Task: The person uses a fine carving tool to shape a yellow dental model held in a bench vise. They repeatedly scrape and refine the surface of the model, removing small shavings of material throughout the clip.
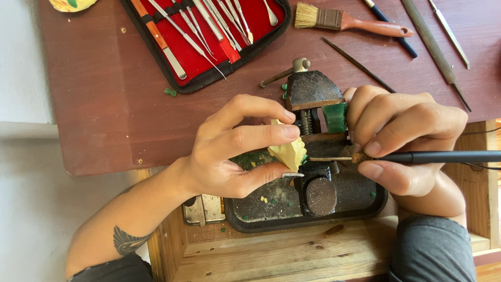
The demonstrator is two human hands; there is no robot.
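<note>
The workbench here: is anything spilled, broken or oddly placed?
Yes, a little. Small green chips lie loose on the red-brown table, and more green and cream crumbs dot the black tray under the small vise. Nothing looks broken.

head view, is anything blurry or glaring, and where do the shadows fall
Head view: sharp throughout, with even, soft light; metal tools in the red case glint only mildly; the left hand shades the black tray below it; the right hand stays crisp on its black-handled tool.

Both hands (237,143) (404,138) pinched, fingertips close.
</note>
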